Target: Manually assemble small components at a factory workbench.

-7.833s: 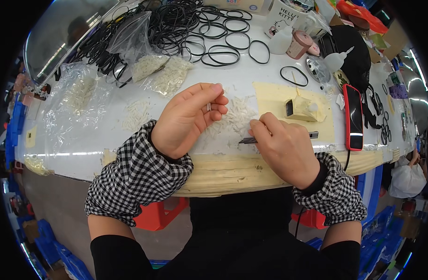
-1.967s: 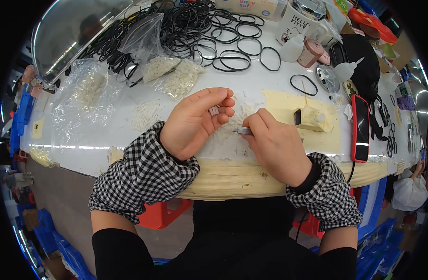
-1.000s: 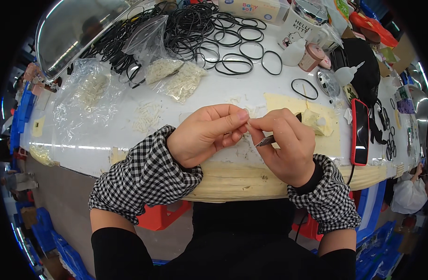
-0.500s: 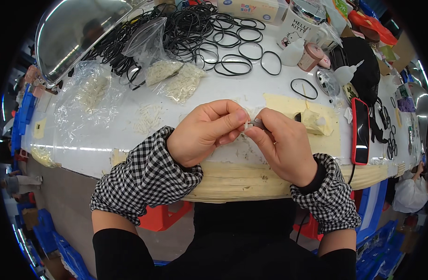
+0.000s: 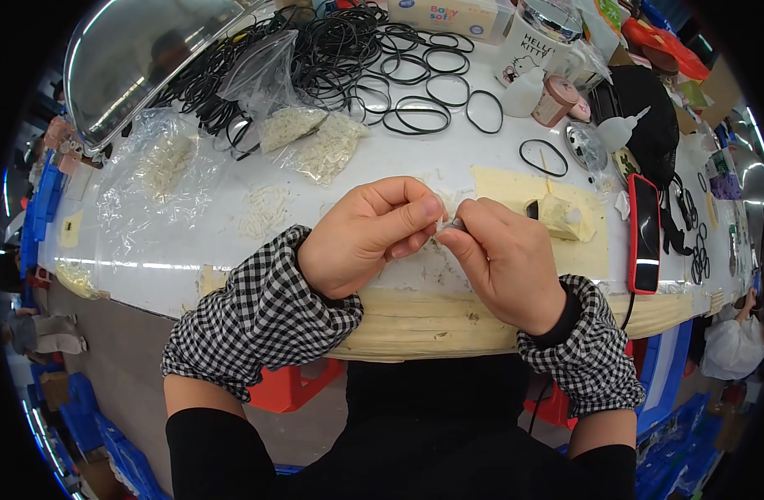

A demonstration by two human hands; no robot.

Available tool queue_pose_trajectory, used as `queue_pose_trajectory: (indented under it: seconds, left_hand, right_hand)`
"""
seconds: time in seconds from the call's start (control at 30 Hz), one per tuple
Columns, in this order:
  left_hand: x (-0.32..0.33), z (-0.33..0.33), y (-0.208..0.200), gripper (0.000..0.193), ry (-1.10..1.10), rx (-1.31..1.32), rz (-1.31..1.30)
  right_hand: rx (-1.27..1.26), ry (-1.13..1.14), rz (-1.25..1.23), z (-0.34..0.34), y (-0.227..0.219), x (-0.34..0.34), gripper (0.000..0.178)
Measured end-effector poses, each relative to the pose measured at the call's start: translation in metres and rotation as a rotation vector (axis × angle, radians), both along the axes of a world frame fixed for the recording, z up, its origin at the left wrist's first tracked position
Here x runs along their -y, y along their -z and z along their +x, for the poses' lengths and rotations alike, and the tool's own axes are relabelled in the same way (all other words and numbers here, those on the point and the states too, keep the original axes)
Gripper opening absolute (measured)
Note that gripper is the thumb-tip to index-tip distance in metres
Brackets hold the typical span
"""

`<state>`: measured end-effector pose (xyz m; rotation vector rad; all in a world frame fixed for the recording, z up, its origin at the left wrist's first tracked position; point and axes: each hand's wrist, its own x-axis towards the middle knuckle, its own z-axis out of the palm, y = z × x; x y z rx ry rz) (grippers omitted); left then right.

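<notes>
Close together over the table's front part, both my hands work at fingertip height. My left hand (image 5: 367,237) is closed, thumb and forefinger pinching a tiny white piece (image 5: 441,226). Against it, my right hand (image 5: 515,262) pinches a small grey, metallic-looking thing (image 5: 458,223); most of it is hidden by the fingers, so its kind does not show. Loose small white pieces (image 5: 263,211) lie on the table left of my left hand. To the right of my right hand sits a lump wrapped in yellowish tape (image 5: 563,218).
Clear bags of white pieces (image 5: 328,152) lie at the left, behind my hands. Beyond them is a heap of black rings (image 5: 323,58), with single ones (image 5: 485,112) spread rightward. A red-cased phone (image 5: 643,235) with a cable lies at the right, near squeeze bottles (image 5: 622,129).
My right hand's fingers have shifted slightly and curl in more, with the grey thing turned a little at the white piece. My left hand stays almost still.
</notes>
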<state>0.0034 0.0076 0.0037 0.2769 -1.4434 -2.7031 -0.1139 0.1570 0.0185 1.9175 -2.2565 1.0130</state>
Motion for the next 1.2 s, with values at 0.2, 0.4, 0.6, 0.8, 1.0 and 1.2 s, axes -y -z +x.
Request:
queue_pose_trajectory:
  seconds: [0.2,0.4,0.6,0.8,1.0,1.2]
  left_hand:
    - [0.001,0.001,-0.001,0.015,0.056,-0.016,0.028]
    - [0.001,0.001,-0.001,0.015,0.053,-0.026,0.034]
    - [0.001,0.002,-0.003,0.016,0.053,0.001,0.019]
    - [0.001,0.001,-0.003,0.016,0.046,-0.009,0.028]
    - [0.005,-0.002,-0.005,0.016,-0.238,0.163,0.102]
    - [0.005,-0.002,-0.001,0.024,-0.312,0.178,0.086]
  right_hand:
    - [0.005,0.025,-0.045,0.000,0.000,0.002,0.028]
    - [0.004,0.001,-0.012,0.000,0.000,0.000,0.028]
    - [0.021,0.025,-0.058,0.002,-0.001,0.002,0.027]
    - [-0.006,0.000,-0.002,0.001,-0.001,0.000,0.028]
    - [0.085,0.011,0.089,-0.005,-0.006,-0.001,0.026]
    - [0.042,-0.018,0.259,-0.002,0.004,-0.007,0.019]
